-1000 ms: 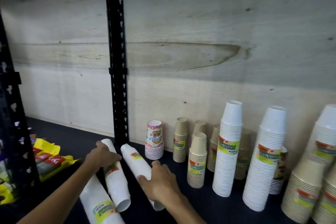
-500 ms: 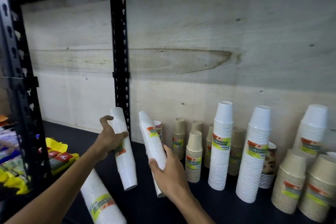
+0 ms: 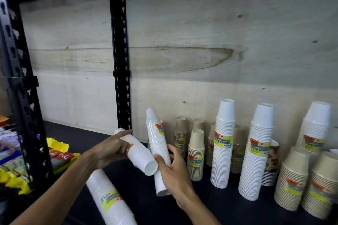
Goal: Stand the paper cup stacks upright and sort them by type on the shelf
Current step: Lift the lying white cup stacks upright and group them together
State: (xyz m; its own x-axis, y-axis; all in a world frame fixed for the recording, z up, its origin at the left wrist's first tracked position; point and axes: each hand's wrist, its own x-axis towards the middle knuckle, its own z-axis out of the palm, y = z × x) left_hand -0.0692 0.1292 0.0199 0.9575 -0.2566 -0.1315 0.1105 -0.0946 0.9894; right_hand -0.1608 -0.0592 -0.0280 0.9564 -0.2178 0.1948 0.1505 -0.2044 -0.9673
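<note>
Nearest me, one white stack (image 3: 111, 204) lies flat on the dark shelf (image 3: 210, 204), not yet handled. My right hand (image 3: 174, 175) wraps fingers round the ribbed white stack (image 3: 158, 151), tilted, base touching the shelf near my wrist. Left hand (image 3: 108, 150) grips the short white stack (image 3: 138, 152) held off the shelf, open end toward me. I'd tip the rt one vertical first, w/ rim flat, then seat the lft beside the tall white stacks (image 3: 224, 142), not the kraft cups (image 3: 196, 153) behind.
</note>
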